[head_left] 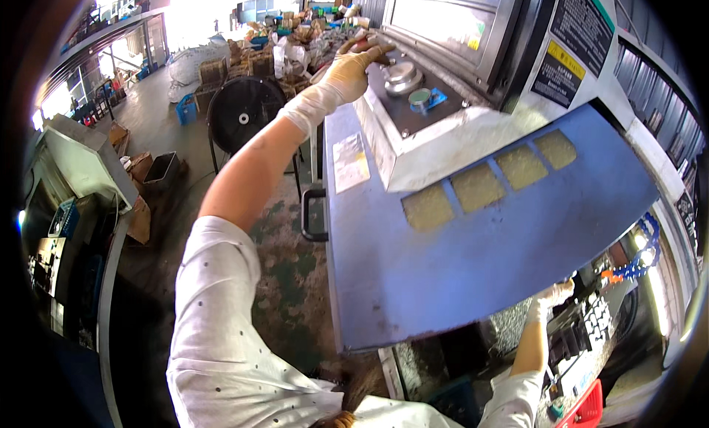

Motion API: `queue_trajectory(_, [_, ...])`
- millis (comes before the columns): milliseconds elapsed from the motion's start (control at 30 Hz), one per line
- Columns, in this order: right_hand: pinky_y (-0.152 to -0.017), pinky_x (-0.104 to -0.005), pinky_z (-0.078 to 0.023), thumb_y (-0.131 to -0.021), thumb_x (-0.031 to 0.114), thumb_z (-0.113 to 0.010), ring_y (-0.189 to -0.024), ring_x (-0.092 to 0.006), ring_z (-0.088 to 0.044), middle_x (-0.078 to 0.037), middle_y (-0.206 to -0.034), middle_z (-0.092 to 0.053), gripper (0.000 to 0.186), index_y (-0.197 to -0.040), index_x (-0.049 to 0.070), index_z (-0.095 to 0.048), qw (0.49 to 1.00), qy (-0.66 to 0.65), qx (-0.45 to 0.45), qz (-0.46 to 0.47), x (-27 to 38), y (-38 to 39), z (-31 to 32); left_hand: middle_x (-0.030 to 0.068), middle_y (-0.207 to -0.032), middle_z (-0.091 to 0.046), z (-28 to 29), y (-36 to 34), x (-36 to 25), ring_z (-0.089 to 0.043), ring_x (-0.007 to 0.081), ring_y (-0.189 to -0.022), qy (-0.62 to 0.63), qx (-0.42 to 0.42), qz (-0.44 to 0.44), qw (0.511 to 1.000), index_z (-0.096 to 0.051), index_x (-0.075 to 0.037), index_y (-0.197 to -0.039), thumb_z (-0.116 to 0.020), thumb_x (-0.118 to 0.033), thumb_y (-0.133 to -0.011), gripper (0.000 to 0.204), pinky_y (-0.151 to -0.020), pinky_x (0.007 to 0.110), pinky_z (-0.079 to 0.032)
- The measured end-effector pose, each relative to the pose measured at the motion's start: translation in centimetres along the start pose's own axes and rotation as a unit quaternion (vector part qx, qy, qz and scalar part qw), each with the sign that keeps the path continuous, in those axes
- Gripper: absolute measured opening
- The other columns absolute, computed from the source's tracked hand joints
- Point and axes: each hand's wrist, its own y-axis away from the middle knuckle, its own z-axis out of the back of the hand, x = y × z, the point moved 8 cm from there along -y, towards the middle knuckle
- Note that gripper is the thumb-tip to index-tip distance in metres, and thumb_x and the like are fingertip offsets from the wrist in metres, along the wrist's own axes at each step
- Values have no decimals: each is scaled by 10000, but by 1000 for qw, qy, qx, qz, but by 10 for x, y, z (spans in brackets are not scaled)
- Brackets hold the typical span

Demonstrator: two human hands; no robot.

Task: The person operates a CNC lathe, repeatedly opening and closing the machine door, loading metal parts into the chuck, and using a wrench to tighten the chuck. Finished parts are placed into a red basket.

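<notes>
Left hand point(354, 70), in a pale glove, is stretched far up onto the top of the grey machine point(443, 144), fingers curled and resting on its far edge, just left of a round metal knob point(402, 77) and a small blue-and-green button point(422, 98); it looks to be bracing or pressing there rather than gripping anything loose. Right hand point(554, 295), also gloved, is down low under the big blue door point(443, 258), reaching into the dim work area beside black tooling point(583, 328) — whether it is closed on something I cannot tell, the door's edge hides the fingers. A blue jointed coolant hose point(639, 262) hangs just right of it. The risk, as I judge it: that left hand sits right by the controls while the right is inside the machine, so a slip onto a button could start motion on the fingers.
</notes>
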Motion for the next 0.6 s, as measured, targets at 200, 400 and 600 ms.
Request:
queue_trajectory(200, [-572,-328,-418,-650,380,-558,-642,-241,-497,-108,-729,-474,407,-814,24,-447,999,21,8,-23,-5,-15,7,95,-841,-517,38,15,-97,-392,226,-973,117,-113,-67,984,-432,-124,-1037,-415,-301,-752,335,-901,372,-163])
queue_trajectory(400, [-784,-313,-311,-716,283,-498,-907,-202,-416,-153,-995,-435,435,-1011,-18,-388,911,-231,328,-101,13,22,-2,85,-750,-557,20,14,-97,-445,208,-925,91,25,15,995,-438,-86,-1022,-282,-318,-802,357,-910,381,-108])
queue_trajectory(600, [-783,-257,-350,-730,211,-482,-886,-152,-460,-79,-971,-488,288,-969,51,-467,337,-203,901,184,137,270,160,185,-1182,-246,89,218,-111,-209,338,-1097,24,-43,217,975,-276,-62,-1152,-497,-209,-685,537,-892,417,-152])
